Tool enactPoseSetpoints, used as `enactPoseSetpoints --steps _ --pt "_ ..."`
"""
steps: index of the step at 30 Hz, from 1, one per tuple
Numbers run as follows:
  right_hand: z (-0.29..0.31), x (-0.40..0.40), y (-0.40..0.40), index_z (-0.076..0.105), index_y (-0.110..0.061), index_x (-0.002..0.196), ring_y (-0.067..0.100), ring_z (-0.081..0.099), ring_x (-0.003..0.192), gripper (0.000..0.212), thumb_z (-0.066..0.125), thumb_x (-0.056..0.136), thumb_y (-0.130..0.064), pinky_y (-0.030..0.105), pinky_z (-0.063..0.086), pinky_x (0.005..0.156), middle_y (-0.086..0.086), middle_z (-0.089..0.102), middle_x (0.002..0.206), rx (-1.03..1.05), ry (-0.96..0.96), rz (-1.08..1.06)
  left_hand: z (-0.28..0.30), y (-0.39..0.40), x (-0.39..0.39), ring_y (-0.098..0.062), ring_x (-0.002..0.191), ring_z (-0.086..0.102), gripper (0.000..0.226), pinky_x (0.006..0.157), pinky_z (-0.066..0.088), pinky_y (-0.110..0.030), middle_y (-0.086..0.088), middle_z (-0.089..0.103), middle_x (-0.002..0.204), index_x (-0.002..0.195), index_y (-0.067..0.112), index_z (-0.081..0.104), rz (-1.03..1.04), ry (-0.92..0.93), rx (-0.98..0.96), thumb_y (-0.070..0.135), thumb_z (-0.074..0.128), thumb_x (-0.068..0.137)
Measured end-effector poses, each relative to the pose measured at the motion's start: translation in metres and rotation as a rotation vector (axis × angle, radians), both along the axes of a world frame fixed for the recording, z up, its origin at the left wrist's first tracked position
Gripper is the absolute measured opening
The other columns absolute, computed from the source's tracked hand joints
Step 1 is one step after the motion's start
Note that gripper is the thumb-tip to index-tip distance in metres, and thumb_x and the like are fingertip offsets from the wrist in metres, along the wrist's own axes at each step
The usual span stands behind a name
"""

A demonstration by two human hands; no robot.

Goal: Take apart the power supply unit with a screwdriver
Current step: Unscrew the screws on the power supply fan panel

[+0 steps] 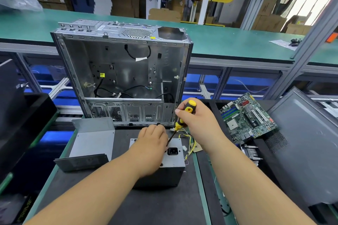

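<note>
A detached grey metal cover (91,139) lies at the left of the table (157,204), just beside the power supply unit (173,160). The unit sits near the table's middle, in front of the emptied computer case (120,71), socket face up. The left hand (151,150) rests on top of the unit, fingers curled over its far edge, steadying it. The right hand (199,120) has its grip wrapped round the yellow-and-black handle of the screwdriver (180,124). The tool's long axis slants down and to the left from that hand, its tip meeting the unit's top face just beside the left fingers; the exact screw is hidden. The right hand likely drives the next turn. A motherboard (248,117) lies further right.
</note>
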State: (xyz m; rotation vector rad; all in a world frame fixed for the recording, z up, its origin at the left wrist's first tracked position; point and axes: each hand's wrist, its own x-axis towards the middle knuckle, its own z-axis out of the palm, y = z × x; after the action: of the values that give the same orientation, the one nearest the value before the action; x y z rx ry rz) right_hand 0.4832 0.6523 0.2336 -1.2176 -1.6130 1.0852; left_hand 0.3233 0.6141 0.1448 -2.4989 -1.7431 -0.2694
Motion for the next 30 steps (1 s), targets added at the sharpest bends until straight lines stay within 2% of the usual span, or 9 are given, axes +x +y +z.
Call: enactPoseSetpoints --steps 2,7,10,13,16,19,22,25,30 --pt "0.001 0.001 0.001 0.062 -0.021 0.086 0.018 0.061 0.076 0.005 0.064 0.090 -0.021 0.042 0.058 0.075 0.010 0.065 0.085 -0.013 0.034 -0.035 0.001 0.000 -0.001 -0.022 0.115 0.033 0.025 0.097 0.024 -0.031 0.000 0.035 0.127 0.120 0.015 0.047 0.023 -0.051 -0.028 0.029 0.037 0.103" --pt "0.001 0.012 0.008 0.060 -0.018 0.083 0.005 0.058 0.056 0.009 0.065 0.090 -0.016 0.015 0.048 0.051 -0.006 0.058 0.067 0.007 0.222 -0.150 0.023 0.007 0.002 -0.016 0.099 0.041 0.011 0.083 0.032 -0.028 0.010 0.041 0.103 0.093 0.025 0.044 0.185 -0.373 -0.159 0.022 0.040 0.103" --pt "0.002 0.028 0.011 0.058 -0.016 0.085 0.013 0.059 0.060 0.010 0.064 0.092 -0.015 0.018 0.051 0.055 -0.001 0.057 0.073 0.008 0.306 -0.207 0.035 0.013 0.009 -0.008 0.083 0.055 0.017 0.072 0.047 -0.029 0.013 0.057 0.095 0.088 0.025 0.045 0.217 -0.628 -0.314 0.022 0.037 0.103" --pt "0.000 0.048 0.013 0.056 -0.015 0.083 0.014 0.057 0.059 0.012 0.064 0.092 -0.014 0.026 0.056 0.060 -0.002 0.055 0.071 0.008 0.321 -0.250 0.040 0.019 0.025 -0.005 0.054 0.048 0.018 0.049 0.043 -0.020 0.012 0.064 0.086 0.086 0.026 0.049 0.219 -0.781 -0.380 0.022 0.041 0.102" --pt "-0.003 0.072 0.012 0.056 -0.016 0.084 0.013 0.057 0.057 0.011 0.064 0.092 -0.015 0.038 0.056 0.065 -0.006 0.056 0.066 0.003 0.316 -0.297 0.041 0.025 0.051 0.001 0.052 0.047 0.015 0.045 0.036 -0.011 0.012 0.061 0.080 0.087 0.027 0.050 0.148 -0.811 -0.386 0.022 0.047 0.101" --pt "-0.009 0.101 0.011 0.056 -0.022 0.082 0.005 0.056 0.053 0.011 0.065 0.089 -0.021 0.040 0.055 0.066 -0.013 0.055 0.062 0.015 0.276 -0.344 0.040 0.028 0.083 0.002 0.069 0.050 0.013 0.059 0.039 -0.009 0.011 0.058 0.083 0.089 0.029 0.053 0.057 -0.789 -0.377 0.018 0.056 0.097" --pt "-0.014 0.132 0.010 0.056 -0.025 0.078 0.010 0.057 0.053 0.013 0.066 0.086 -0.028 0.046 0.055 0.070 -0.008 0.054 0.063 -0.005 0.260 -0.388 0.034 0.029 0.118 -0.007 0.079 0.053 0.016 0.067 0.039 -0.012 0.011 0.057 0.087 0.087 0.030 0.054 -0.075 -0.656 -0.380 0.017 0.059 0.094" --pt "-0.021 0.161 0.009 0.054 -0.021 0.078 0.017 0.057 0.054 0.016 0.066 0.088 -0.022 0.037 0.053 0.060 0.000 0.053 0.064 -0.017 0.285 -0.432 0.018 0.028 0.151 -0.008 0.083 0.054 0.013 0.074 0.042 -0.020 0.014 0.056 0.086 0.087 0.032 0.055 -0.149 -0.540 -0.413 0.023 0.062 0.093" --pt "-0.033 0.200 0.008 0.053 -0.019 0.079 0.019 0.057 0.052 0.017 0.065 0.091 -0.018 0.033 0.053 0.055 -0.005 0.052 0.056 -0.055 0.283 -0.464 -0.006 0.030 0.190 -0.002 0.076 0.052 0.017 0.074 0.044 -0.024 0.015 0.056 0.078 0.080 0.036 0.053 -0.112 -0.499 -0.448 0.033 0.065 0.091"
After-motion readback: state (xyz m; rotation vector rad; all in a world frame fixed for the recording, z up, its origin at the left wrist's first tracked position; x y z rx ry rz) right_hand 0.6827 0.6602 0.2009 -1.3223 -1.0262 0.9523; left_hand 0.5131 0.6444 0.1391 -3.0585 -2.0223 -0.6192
